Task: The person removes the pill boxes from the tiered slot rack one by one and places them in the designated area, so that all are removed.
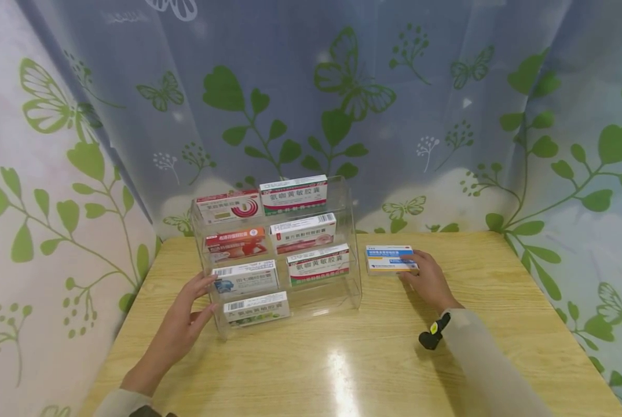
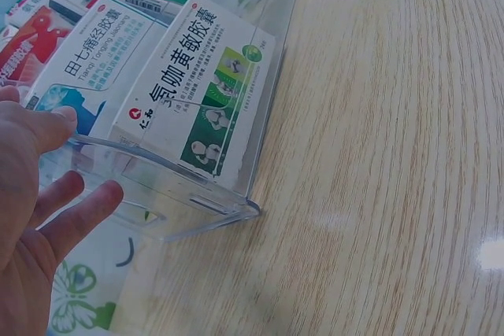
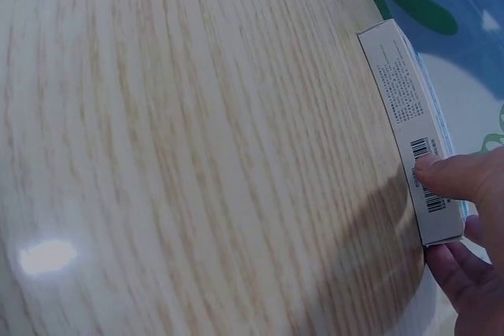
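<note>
Your right hand has the blue-and-white carton pinched on the bench

The blue-and-white medicine carton (image 1: 384, 260) lies on the bench (image 1: 269, 370), long side running from nine to three o'clock as you look down. Your right hand (image 1: 428, 281) has its right end, at four o'clock. The right wrist view shows your thumb (image 3: 453, 175) pressed on the side with the barcode (image 3: 435, 201), fingers around the end and far side, so the grip is narrow and loaded.

At nine o'clock from the carton, just beside it but apart, stands the clear four-tier display rack (image 1: 318, 298) with seven cartons. On its lowest tier, at the left, sits the green-and-white carton (image 1: 259, 311); one tier up is the Tianqi Tongjing Jiaonang carton (image 1: 248, 282).

Your left hand (image 1: 183, 321) is at the rack's left wall, thumb and fingers spread wide, one fingertip over the rim; how firmly it presses, you cannot tell from here. Beyond, at twelve o'clock, hangs the butterfly-print curtain (image 1: 285, 52).

The step in hand looks like securing the carton while bracing the rack. A next move would call for a snug pinch that spares the cardboard, lifting clear of the rack's right wall.
</note>
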`<state>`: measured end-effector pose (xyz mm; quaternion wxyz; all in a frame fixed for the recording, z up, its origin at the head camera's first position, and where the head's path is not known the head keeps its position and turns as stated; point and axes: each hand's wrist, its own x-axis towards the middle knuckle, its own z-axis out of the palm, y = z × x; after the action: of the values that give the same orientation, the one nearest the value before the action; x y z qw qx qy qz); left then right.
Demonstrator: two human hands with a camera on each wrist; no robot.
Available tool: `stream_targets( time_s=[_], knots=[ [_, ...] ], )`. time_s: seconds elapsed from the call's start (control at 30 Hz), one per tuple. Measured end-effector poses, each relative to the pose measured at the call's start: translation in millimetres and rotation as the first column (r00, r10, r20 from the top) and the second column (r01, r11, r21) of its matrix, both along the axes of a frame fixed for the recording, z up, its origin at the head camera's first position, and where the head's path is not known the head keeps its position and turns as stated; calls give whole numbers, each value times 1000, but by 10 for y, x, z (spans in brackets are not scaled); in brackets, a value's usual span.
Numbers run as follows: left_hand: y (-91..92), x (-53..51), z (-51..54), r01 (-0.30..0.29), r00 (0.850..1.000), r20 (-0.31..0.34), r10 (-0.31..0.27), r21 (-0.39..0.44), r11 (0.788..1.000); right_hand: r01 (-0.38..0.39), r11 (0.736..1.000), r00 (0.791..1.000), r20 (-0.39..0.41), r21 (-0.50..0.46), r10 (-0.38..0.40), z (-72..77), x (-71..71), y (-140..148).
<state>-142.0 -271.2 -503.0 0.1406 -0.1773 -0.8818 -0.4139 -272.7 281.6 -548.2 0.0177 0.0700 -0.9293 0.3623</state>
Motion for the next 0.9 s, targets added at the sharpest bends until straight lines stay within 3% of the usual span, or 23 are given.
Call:
stream_targets(
  time_s=[0.43, 0.7, 0.9],
  knots=[
    [8, 7, 23, 1, 1000, -15, -1, -14, 1000, 16, 1000, 999, -41, 14, -15, 41, 31, -35],
    [22, 12, 31, -9, 1000, -9, 9, -25, 1000, 57, 988, 991, -112, -143, -73, 331, 161, -164],
    [25, 13, 30, -6, 1000, -6, 6, -17, 1000, 20, 962, 986, -157, -271, -64, 600, 283, -334]
  ],
)
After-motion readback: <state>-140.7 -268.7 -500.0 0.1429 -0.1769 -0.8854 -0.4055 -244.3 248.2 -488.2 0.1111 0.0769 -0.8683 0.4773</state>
